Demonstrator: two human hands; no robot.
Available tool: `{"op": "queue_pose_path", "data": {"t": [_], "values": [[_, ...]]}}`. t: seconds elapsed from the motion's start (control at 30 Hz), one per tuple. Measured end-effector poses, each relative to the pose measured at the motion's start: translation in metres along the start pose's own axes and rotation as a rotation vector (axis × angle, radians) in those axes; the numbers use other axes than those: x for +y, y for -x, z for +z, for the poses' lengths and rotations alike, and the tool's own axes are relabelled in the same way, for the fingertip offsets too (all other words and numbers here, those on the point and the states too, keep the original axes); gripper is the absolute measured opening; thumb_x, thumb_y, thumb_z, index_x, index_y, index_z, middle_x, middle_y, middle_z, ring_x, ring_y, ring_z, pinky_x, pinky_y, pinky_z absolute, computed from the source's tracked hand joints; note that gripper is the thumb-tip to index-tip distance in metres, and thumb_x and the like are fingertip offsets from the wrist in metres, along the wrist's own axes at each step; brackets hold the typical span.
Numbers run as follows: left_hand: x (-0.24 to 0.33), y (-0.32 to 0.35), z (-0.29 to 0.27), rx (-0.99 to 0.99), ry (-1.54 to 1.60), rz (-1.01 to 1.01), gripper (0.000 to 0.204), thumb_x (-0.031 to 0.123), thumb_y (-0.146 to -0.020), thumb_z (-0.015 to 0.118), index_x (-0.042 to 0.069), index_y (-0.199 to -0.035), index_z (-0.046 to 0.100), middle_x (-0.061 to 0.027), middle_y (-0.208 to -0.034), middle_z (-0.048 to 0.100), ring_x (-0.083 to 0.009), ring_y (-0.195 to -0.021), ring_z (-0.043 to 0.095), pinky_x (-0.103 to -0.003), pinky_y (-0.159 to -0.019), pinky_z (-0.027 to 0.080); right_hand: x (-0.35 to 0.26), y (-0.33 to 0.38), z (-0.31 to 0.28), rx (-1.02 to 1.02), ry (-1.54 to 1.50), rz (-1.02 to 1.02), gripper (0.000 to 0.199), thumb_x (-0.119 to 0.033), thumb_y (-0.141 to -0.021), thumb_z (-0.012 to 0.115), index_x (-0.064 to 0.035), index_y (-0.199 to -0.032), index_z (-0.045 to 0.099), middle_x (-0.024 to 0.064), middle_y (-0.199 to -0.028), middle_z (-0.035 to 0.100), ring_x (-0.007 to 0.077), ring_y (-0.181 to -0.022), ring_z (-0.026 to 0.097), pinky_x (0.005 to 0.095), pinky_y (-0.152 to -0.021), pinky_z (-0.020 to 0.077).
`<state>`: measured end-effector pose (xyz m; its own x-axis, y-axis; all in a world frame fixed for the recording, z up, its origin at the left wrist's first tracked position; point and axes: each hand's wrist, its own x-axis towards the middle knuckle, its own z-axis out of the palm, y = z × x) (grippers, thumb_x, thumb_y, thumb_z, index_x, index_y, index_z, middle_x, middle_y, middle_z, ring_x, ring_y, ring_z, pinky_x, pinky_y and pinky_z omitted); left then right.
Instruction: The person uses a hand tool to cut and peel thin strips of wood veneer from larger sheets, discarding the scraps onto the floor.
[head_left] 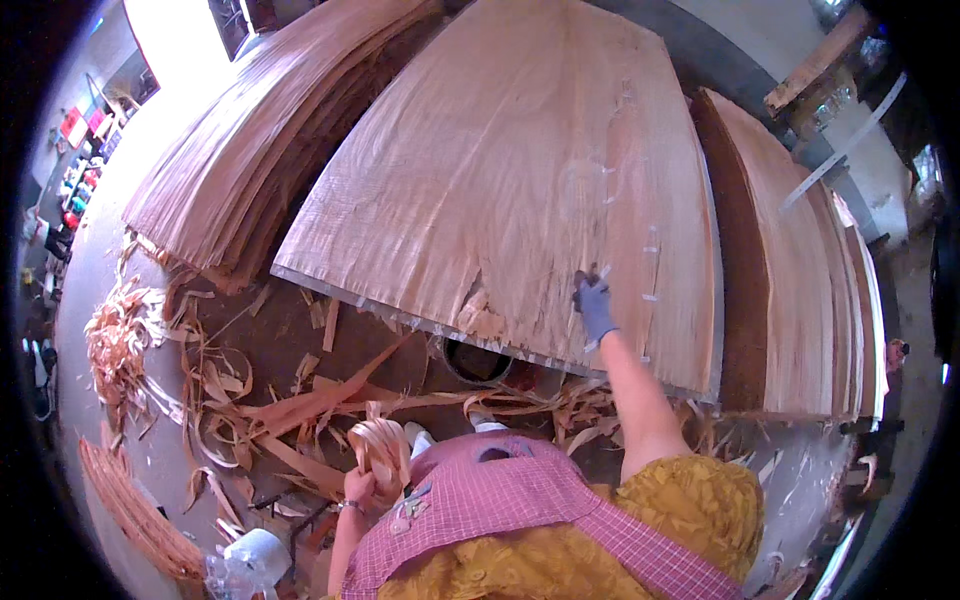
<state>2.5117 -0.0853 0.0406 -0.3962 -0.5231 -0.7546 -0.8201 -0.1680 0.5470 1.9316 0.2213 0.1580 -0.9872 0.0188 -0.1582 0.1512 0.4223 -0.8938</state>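
A broad sheet of wood veneer (480, 180) lies before me on a stack, with short whitish tape pieces (650, 297) along its right part. My right hand (596, 304), in a blue-grey glove with dark fingertips, reaches onto this sheet. Its fingers look spread against the surface, beside a small pale tape piece. To the left of that hand, the sheet's near edge has a torn, flaking patch (482, 312). Low on the left, my bare left hand (359, 487) is closed on a looped bundle of veneer strips (382, 447), held beside my checked apron (480, 500).
More veneer stacks stand left (270, 140) and right (800, 270). Loose veneer scraps (330, 400) litter the floor, with a curled heap (125, 335) farther left. A dark round bucket (476, 362) sits under the sheet's near edge. A white roll (258, 555) is at lower left.
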Motion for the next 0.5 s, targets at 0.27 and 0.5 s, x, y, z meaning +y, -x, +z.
{"op": "queue_pose_path", "data": {"t": [0.27,0.5], "values": [[0.014,0.021,-0.082,0.148,0.634,-0.129,0.020,0.014,-0.090,0.047,0.008,-0.089,0.066,-0.0027,-0.067,0.061,-0.0138,-0.052,0.054,-0.029,-0.043,0.039,-0.043,-0.005,-0.078,0.078,0.643,-0.437,0.046,-0.035,-0.101,0.045,0.0039,-0.117,0.063,0.0225,-0.116,0.066,0.0379,-0.106,0.063,0.0430,-0.087,0.0501],[-0.062,0.081,-0.071,0.404,1.558,0.138,0.034,0.034,-0.100,0.040,0.010,-0.114,0.058,-0.0021,-0.099,0.065,-0.0162,-0.089,0.064,-0.032,-0.077,0.054,0.008,0.131,0.060,-0.611,0.289,-0.590,0.026,-0.013,-0.095,0.058,-0.0003,-0.117,0.063,0.0172,-0.113,0.067,0.0263,-0.102,0.064,0.0365,-0.089,0.0504]]}}
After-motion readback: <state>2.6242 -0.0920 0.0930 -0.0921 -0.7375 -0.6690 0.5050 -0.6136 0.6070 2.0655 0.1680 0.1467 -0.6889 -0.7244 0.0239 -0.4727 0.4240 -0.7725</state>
